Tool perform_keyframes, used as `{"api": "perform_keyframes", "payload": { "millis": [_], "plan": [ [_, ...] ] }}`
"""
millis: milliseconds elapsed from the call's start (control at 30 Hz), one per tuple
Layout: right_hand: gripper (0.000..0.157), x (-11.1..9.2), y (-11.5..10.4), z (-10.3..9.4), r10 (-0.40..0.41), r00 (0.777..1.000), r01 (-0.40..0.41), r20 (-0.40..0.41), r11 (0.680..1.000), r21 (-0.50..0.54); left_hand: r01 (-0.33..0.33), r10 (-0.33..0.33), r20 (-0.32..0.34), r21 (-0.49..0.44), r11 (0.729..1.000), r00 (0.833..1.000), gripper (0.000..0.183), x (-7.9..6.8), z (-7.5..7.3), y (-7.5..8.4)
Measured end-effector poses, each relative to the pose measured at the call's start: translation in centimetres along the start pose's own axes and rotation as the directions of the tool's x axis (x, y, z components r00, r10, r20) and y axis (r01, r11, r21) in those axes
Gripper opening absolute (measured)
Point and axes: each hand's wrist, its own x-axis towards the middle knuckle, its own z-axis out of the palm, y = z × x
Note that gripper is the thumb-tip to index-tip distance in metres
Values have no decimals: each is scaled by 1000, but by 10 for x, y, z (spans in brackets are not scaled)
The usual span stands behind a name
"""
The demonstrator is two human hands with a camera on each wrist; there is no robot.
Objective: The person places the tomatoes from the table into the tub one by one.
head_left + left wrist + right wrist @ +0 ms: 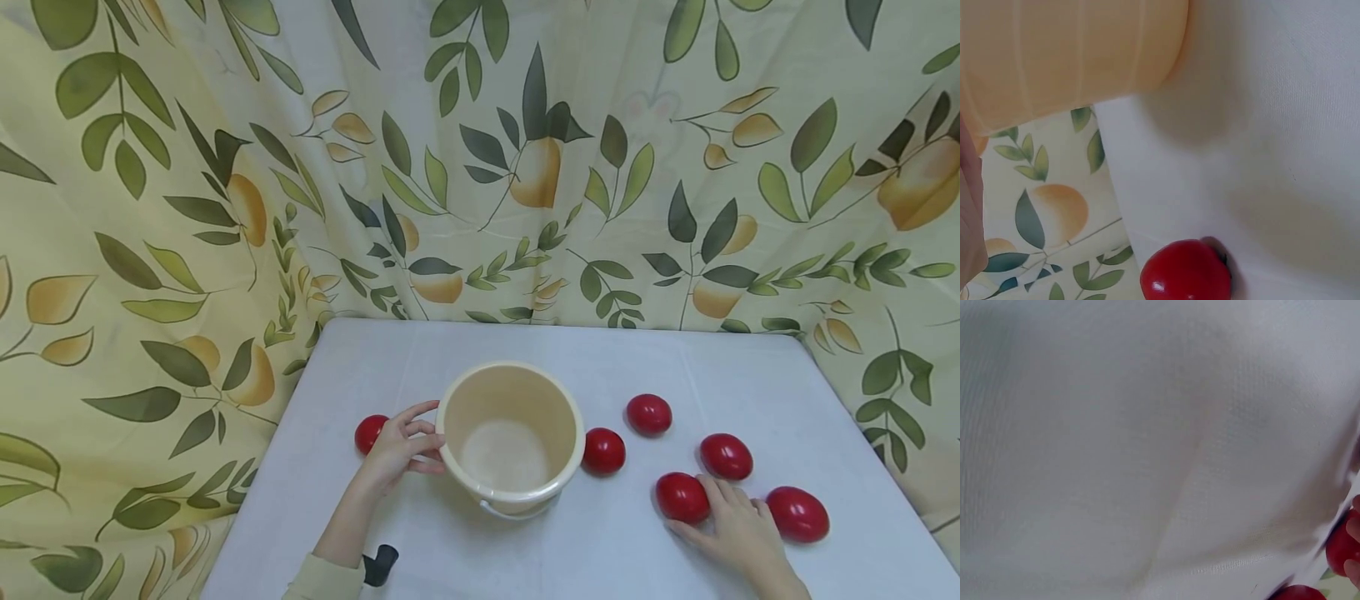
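Note:
A cream bucket [510, 433] stands mid-table, its thin handle hanging at the near side. My left hand [401, 450] rests with spread fingers against its left rim; the left wrist view shows the bucket's ribbed side [1079, 56] and a bit of that hand [969, 219]. Beyond the left hand lies a red tomato [370, 433], partly covered by it. On the right, my right hand [738, 529] grips another tomato [681, 498] between thumb and fingers. At the right wrist view's edge, fingers [1354, 528] curl over this tomato [1338, 550].
Other tomatoes lie around: one against the bucket's right side [604, 452], one farther back [648, 415], and two beside the right hand [726, 457]. A white cloth covers the table [600, 550]. A leaf-patterned curtain [480, 167] hangs behind. A black piece [381, 564] sits by the left wrist.

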Motion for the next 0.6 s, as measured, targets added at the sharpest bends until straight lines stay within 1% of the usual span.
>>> {"api": "perform_keyframes", "payload": {
  "millis": [367,500,600],
  "plan": [
    [104,6,-1,6,-15,1000,15,-7,1000,-7,9,-9,1,-21,1000,1000,56,0,1,2],
    [100,9,-4,3,-72,996,70,-48,997,-45,0,0,-10,-13,1000,1000,54,0,1,1],
    [96,14,-10,-7,-132,987,124,-90,989,-83,-4,4,-18,-4,1000,1000,53,-1,1,1]
  ]
}}
